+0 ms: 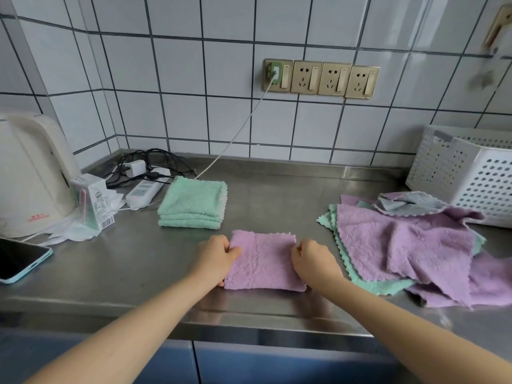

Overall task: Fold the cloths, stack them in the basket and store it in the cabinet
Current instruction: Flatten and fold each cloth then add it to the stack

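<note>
Purple folded cloth [264, 260] lies at the near centre of the steel counter [133, 267] — left hand [217, 256] and right hand [314, 260] each pinch one side edge. One folded green stack [194, 203] sits beyond it to the left. One loose heap of purple, green and grey cloths [410, 245] lies right, touching one white perforated basket [471, 173]. Four wall sockets [321, 78] — white tiled wall [194, 79].

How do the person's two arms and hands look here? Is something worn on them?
Both forearms are bare up to the frame's lower edge: no sleeve shows. The left hand and the right hand wear no gloves, and no ring, watch or bracelet is visible on the hands or wrists. No markings show.
</note>
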`<state>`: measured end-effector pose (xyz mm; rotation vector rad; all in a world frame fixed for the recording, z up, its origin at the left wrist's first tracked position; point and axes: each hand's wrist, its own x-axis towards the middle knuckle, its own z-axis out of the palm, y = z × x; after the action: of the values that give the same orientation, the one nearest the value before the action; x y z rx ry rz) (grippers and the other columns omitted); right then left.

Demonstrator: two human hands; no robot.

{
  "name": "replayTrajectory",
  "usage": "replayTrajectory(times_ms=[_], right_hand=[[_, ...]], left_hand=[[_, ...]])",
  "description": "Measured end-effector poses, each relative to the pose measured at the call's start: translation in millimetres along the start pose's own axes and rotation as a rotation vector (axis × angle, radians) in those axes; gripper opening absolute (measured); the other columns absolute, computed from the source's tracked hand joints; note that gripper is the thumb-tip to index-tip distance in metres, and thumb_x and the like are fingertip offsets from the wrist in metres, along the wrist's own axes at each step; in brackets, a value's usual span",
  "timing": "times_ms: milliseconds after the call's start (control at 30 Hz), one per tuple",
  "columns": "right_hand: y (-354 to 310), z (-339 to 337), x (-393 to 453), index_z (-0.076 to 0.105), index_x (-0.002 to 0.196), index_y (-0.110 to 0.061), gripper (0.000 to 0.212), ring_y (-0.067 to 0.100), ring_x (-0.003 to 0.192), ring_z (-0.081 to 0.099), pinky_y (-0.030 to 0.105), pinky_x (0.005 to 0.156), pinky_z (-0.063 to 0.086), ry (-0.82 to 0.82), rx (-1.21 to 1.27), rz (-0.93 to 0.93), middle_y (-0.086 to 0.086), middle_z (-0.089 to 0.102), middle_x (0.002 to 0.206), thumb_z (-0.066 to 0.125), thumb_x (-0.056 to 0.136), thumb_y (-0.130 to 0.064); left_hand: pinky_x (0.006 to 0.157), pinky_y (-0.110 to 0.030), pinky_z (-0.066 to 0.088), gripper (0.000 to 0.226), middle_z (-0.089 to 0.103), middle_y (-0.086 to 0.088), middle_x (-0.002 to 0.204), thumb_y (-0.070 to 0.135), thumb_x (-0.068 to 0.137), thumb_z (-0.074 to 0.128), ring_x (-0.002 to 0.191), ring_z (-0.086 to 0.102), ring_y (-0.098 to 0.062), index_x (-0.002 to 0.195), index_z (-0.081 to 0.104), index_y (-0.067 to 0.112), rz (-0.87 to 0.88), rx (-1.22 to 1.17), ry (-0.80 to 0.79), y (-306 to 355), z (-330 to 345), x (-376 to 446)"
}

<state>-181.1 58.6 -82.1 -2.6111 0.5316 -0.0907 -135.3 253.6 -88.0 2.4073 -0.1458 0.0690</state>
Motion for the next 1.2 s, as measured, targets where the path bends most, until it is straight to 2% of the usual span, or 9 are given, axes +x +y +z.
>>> replayTrajectory(times_ms=[133,267,367,500,667,867,1000,1100,1200], right_hand=[[-6.4,-0.5,-5.3,0.038,0.1,-0.012,0.01,0.037,0.093,0.062,0.034,0.064,0.037,0.03,-0.166,-0.055,0.016,0.064,0.102,0.032,0.093,-0.013],[-4.5,5.7,-11.8,0.032,0.126,-0.015,0.034,0.036,0.09,0.065,0.034,0.06,0.034,0.114,-0.395,-0.204,0.011,0.062,0.105,0.028,0.094,-0.008],[-1.4,9.7,-13.5,0.021,0.143,-0.019,0.046,0.034,0.092,0.064,0.033,0.06,0.034,0.138,-0.489,-0.273,0.01,0.051,0.118,0.025,0.098,-0.012],[0.8,10.8,-12.4,0.023,0.143,-0.019,0.045,0.035,0.093,0.063,0.035,0.062,0.034,0.108,-0.454,-0.251,0.011,0.049,0.117,0.023,0.098,-0.014],[1.5,8.9,-12.7,0.041,0.12,-0.014,0.029,0.037,0.098,0.061,0.036,0.066,0.035,0.099,-0.317,-0.175,0.009,0.053,0.116,0.023,0.098,-0.018],[-19.3,-6.4,0.3,0.049,0.082,-0.012,0.043,0.033,0.094,0.057,0.036,0.078,0.04,0.014,0.125,-0.098,0.01,0.062,0.097,0.027,0.099,-0.045],[-65.3,-11.5,32.9,0.047,0.068,-0.012,0.038,0.022,0.064,0.049,0.034,0.066,0.042,-0.112,0.584,-0.135,0.003,0.053,0.066,0.04,0.096,-0.037],[-108.0,-8.8,65.0,0.043,0.066,-0.015,0.029,0.017,0.057,0.04,0.027,0.056,0.035,-0.058,0.68,-0.164,-0.001,0.045,0.062,0.044,0.093,-0.024],[-148.0,-1.1,94.8,0.044,0.072,-0.013,0.023,0.021,0.063,0.041,0.026,0.054,0.033,-0.006,0.733,-0.185,0.0,0.045,0.066,0.044,0.093,-0.022]], left_hand=[[0.078,-0.039,0.051,0.033,0.06,-0.004,0.089,0.041,0.08,0.069,0.087,0.057,-0.026,0.086,0.054,0.012,0.008,0.141,0.049,-3.5,-1.3,3.7],[0.085,-0.03,0.045,0.037,0.062,-0.006,0.111,0.036,0.08,0.069,0.107,0.056,-0.026,0.106,0.059,0.012,-0.056,0.1,-0.013,-0.4,-7.4,4.9],[0.083,-0.027,0.041,0.053,0.057,-0.007,0.117,0.025,0.078,0.07,0.106,0.054,-0.021,0.125,0.049,0.012,-0.133,-0.15,-0.061,8.4,-8.6,3.6],[0.076,-0.036,0.053,0.064,0.056,-0.015,0.118,0.009,0.078,0.07,0.099,0.06,-0.026,0.133,0.038,0.007,-0.389,-0.73,-0.187,17.0,-10.7,4.1],[0.065,-0.034,0.055,0.034,0.066,-0.022,0.109,0.003,0.084,0.066,0.086,0.067,-0.027,0.114,0.056,-0.008,-0.41,-0.913,-0.29,19.7,-14.2,-0.4],[0.076,-0.04,0.057,0.056,0.065,-0.012,0.113,0.004,0.081,0.07,0.097,0.067,-0.024,0.131,0.047,0.011,-0.213,-1.034,-0.154,12.0,-34.1,16.5],[0.067,-0.034,0.056,0.051,0.066,-0.01,0.107,0.004,0.083,0.068,0.088,0.067,-0.02,0.129,0.048,0.012,-0.152,-1.049,-0.001,6.8,-68.7,48.3],[0.062,-0.031,0.057,0.041,0.066,-0.009,0.106,0.004,0.085,0.066,0.084,0.067,-0.018,0.121,0.051,0.011,-0.124,-1.023,0.076,3.9,-94.3,81.2],[0.082,-0.041,0.056,0.052,0.064,-0.011,0.114,0.005,0.083,0.068,0.097,0.066,-0.021,0.13,0.046,0.012,-0.075,-0.989,0.109,-6.6,-116.0,113.7]])
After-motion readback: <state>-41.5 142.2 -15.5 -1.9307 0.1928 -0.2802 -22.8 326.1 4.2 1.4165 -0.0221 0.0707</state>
